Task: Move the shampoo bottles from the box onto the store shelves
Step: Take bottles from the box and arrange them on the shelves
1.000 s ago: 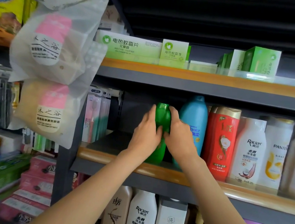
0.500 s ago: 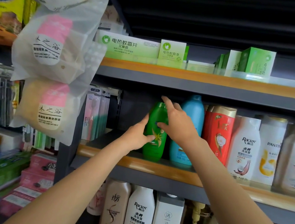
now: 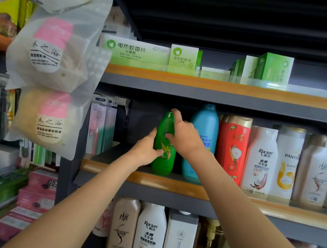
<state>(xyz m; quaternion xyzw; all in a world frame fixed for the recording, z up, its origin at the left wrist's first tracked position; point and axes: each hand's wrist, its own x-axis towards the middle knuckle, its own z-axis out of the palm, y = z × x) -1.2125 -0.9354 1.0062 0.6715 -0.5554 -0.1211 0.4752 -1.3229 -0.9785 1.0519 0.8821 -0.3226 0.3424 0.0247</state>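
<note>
A green shampoo bottle [image 3: 163, 162] stands upright at the left end of the middle shelf [image 3: 172, 183], its leaf label facing me. My left hand [image 3: 145, 152] holds its lower left side, thumb on the label. My right hand [image 3: 185, 140] grips its upper right side, with the index finger reaching up to the cap and the thumb on the front. Right beside it stands a blue shampoo bottle [image 3: 205, 126]. The box is out of view.
A red bottle [image 3: 232, 150] and white bottles [image 3: 261, 161] fill the shelf to the right. Left of the green bottle the shelf is bare up to the toothbrush packs [image 3: 99, 128]. More bottles [image 3: 150, 234] stand below, green cartons [image 3: 134, 49] above, hanging sponge bags [image 3: 50, 54] at left.
The green bottle has been turned so its label faces front. My right hand moved up toward the cap and my left hand slid down to the lower left side.
</note>
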